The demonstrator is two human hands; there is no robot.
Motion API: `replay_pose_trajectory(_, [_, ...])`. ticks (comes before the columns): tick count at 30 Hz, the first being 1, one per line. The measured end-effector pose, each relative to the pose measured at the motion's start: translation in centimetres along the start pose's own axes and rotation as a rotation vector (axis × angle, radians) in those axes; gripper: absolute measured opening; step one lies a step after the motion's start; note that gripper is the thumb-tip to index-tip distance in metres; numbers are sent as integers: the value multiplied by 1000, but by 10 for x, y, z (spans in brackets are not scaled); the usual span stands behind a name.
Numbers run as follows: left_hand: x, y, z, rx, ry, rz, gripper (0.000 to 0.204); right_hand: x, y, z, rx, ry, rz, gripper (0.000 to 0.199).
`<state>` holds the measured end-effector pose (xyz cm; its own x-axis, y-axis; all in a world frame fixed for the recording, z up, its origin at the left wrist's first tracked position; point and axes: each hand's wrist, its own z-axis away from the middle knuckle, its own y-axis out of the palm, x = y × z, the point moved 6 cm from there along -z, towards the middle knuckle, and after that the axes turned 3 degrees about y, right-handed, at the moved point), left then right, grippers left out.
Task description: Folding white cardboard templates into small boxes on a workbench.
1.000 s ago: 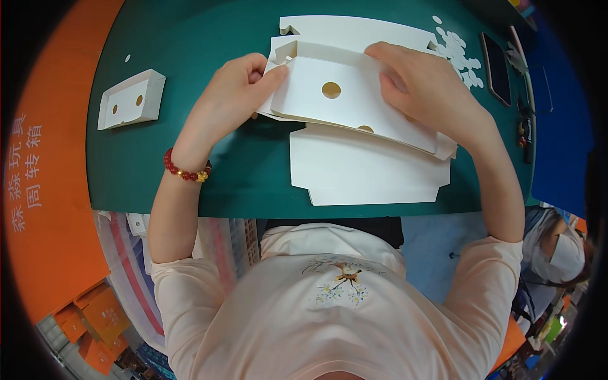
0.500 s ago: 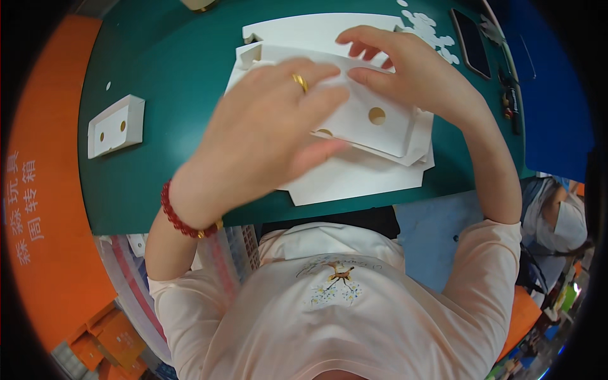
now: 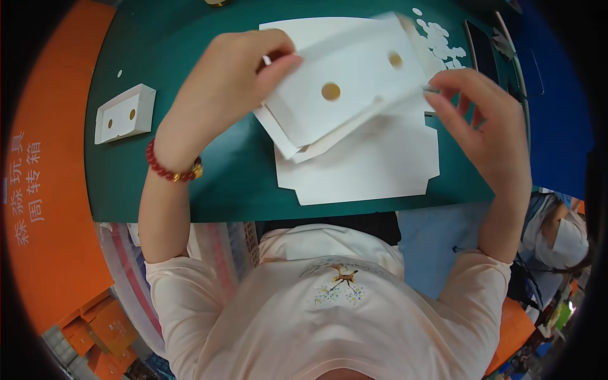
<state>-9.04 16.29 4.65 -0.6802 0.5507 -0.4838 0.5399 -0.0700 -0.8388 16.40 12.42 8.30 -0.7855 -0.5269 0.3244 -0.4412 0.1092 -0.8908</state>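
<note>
A white card tray [image 3: 360, 69] with round holes is held tilted above the table, partly smeared by motion. At its left end, my left hand [image 3: 237, 79] pinches the edge between thumb and fingers. My right hand [image 3: 482, 117] has thumb and forefinger closed at the right edge, other fingers curled loosely. Beneath the tray lies a flat white card sheet [image 3: 367, 174] with notched corners, much of its far part hidden by the tray.
On the green table [image 3: 209, 171], a similar white folded tray [image 3: 136, 117] with two holes stands at left. Several white paper discs [image 3: 438, 43] lie scattered at the far right, beside a dark phone [image 3: 481, 50]. An orange panel [image 3: 50, 145] borders the left side.
My hands have moved apart to opposite ends of the tray. It is now lifted and turned, its right end higher, with more of the sheet beneath showing.
</note>
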Motion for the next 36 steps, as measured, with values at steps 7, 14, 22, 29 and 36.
replay_pose_trajectory(7, [-13,13,29,-108,-363,152,14,28,38,-5,32,-286,-94,38])
replay_pose_trajectory(14, [-36,10,50,131,292,11,20,39,85,6,195,-340,-81,47])
replay_pose_trajectory(22, [-30,15,50,99,378,-198,30,46,88,7,136,-242,-79,33])
replay_pose_trajectory(29, [-20,23,42,112,206,85,27,44,90,10,111,-201,-114,30])
replay_pose_trajectory(36, [-30,26,51,123,334,-81,27,49,95,16,188,-328,-203,28])
